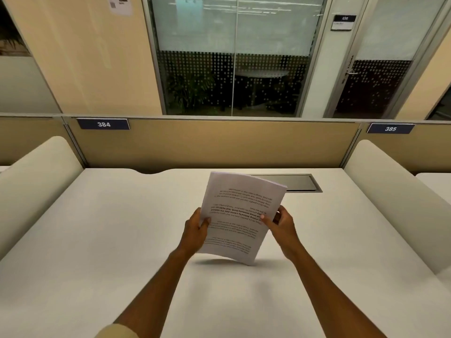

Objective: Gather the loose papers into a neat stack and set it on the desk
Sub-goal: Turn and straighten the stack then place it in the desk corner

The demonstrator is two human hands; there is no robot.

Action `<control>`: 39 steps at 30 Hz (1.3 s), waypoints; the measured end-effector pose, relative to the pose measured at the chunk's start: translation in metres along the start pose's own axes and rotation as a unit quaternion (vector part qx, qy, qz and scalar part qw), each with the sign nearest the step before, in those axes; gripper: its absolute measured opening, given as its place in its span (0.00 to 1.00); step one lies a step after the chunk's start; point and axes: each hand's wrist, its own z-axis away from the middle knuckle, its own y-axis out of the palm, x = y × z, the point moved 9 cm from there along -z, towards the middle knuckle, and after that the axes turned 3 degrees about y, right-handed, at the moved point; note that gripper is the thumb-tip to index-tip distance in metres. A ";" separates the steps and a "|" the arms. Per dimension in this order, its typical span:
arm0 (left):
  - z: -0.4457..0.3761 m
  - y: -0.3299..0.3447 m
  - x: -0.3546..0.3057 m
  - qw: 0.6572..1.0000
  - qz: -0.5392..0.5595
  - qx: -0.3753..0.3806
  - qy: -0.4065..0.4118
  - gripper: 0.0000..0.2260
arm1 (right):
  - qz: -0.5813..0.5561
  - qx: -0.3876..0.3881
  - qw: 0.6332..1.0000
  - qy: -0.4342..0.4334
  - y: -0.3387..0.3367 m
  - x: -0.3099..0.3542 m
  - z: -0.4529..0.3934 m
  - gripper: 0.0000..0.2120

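The left hand (195, 230) grips the left edge of a stack of papers (241, 215), thumb on the printed top sheet and fingers hidden behind. The right hand (280, 224) pinches the right edge the same way, thumb on the front. The stack stands nearly upright and tilted, its lower corner close to the white desk (97, 240) above a shadow; whether it touches cannot be told. The print reads upside down. Behind the papers, a grey cable hatch (300, 182) sits flush in the desk. A tan partition (219, 142) beyond carries plates numbered 384 (103, 124) and 385 (390, 129).
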 end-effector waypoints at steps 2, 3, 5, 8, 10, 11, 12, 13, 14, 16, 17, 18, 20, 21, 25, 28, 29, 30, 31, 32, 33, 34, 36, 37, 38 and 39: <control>-0.013 -0.010 -0.020 0.999 -0.042 0.022 0.025 0.09 | -0.007 -0.009 1.000 -0.010 -0.011 0.010 -0.008 0.19; -0.020 -0.015 -0.028 0.997 -0.066 0.033 0.030 0.08 | -0.015 -0.010 1.000 -0.013 -0.015 0.015 -0.011 0.21; -0.036 -0.024 -0.040 0.991 -0.114 0.061 0.039 0.06 | -0.017 -0.015 0.999 -0.025 -0.024 0.026 -0.015 0.23; -0.052 -0.031 -0.061 0.970 -0.206 0.109 0.070 0.05 | 0.030 -0.021 0.998 -0.046 -0.035 0.041 -0.018 0.21; -0.056 -0.030 -0.078 0.947 -0.276 0.135 0.094 0.04 | 0.070 -0.013 0.996 -0.057 -0.037 0.047 -0.022 0.21; -0.057 -0.028 -0.086 0.933 -0.312 0.144 0.105 0.04 | 0.094 -0.009 0.994 -0.062 -0.037 0.049 -0.024 0.21; -0.059 -0.025 -0.092 0.919 -0.344 0.151 0.116 0.04 | 0.119 -0.002 0.990 -0.069 -0.036 0.051 -0.026 0.21; -0.060 -0.021 -0.097 0.905 -0.375 0.158 0.126 0.05 | 0.138 0.009 0.988 -0.074 -0.034 0.052 -0.028 0.20; -0.061 -0.018 -0.099 0.891 -0.402 0.165 0.134 0.07 | 0.152 0.021 0.985 -0.082 -0.030 0.054 -0.028 0.19; -0.062 -0.009 -0.098 0.872 -0.433 0.180 0.141 0.10 | 0.161 0.039 0.981 -0.099 -0.020 0.059 -0.027 0.15; -0.062 -0.005 -0.096 0.867 -0.439 0.187 0.144 0.11 | 0.158 0.045 0.981 -0.105 -0.014 0.061 -0.024 0.13; -0.061 0.000 -0.095 0.864 -0.441 0.193 0.147 0.10 | 0.154 0.049 0.981 -0.106 -0.009 0.063 -0.022 0.10; -0.060 0.008 -0.093 0.863 -0.438 0.197 0.153 0.08 | 0.148 0.052 0.983 -0.098 -0.001 0.063 -0.020 0.03; -0.060 0.011 -0.092 0.866 -0.435 0.194 0.155 0.06 | 0.147 0.050 0.984 -0.091 0.000 0.062 -0.019 0.02; -0.062 0.006 -0.096 0.899 -0.380 0.142 0.167 0.02 | 0.114 0.019 0.991 -0.069 -0.005 0.056 -0.017 0.04; -0.066 -0.013 -0.092 0.915 -0.357 0.106 0.153 0.10 | 0.089 0.006 0.994 -0.062 -0.015 0.047 -0.016 0.03; -0.067 -0.021 -0.086 0.913 -0.368 0.102 0.140 0.12 | 0.083 0.001 0.995 -0.058 -0.020 0.043 -0.016 0.04; -0.068 -0.028 -0.077 0.912 -0.377 0.102 0.122 0.13 | 0.078 -0.003 0.996 -0.052 -0.026 0.038 -0.015 0.05; -0.068 -0.036 -0.068 0.916 -0.374 0.105 0.101 0.13 | 0.071 -0.007 0.996 -0.044 -0.032 0.033 -0.015 0.06; -0.068 -0.042 -0.058 0.924 -0.358 0.108 0.078 0.13 | 0.066 -0.010 0.997 -0.036 -0.037 0.028 -0.015 0.07; -0.067 -0.047 -0.048 0.935 -0.332 0.109 0.055 0.13 | 0.061 -0.012 0.998 -0.030 -0.040 0.023 -0.015 0.08; -0.066 -0.051 -0.039 0.946 -0.303 0.105 0.036 0.13 | 0.059 -0.013 0.998 -0.026 -0.044 0.018 -0.015 0.09; -0.061 -0.055 -0.025 0.970 -0.225 0.091 0.006 0.12 | 0.054 -0.013 0.998 -0.019 -0.047 0.010 -0.014 0.09; -0.057 -0.055 -0.018 0.983 -0.166 0.079 -0.008 0.12 | 0.049 -0.013 0.999 -0.015 -0.048 0.007 -0.013 0.09; -0.051 -0.054 -0.011 0.993 -0.094 0.067 -0.023 0.11 | 0.042 -0.012 0.999 -0.012 -0.048 0.004 -0.012 0.09; -0.042 -0.051 -0.004 0.997 -0.022 0.057 -0.039 0.11 | 0.035 -0.011 0.999 -0.010 -0.048 0.001 -0.012 0.09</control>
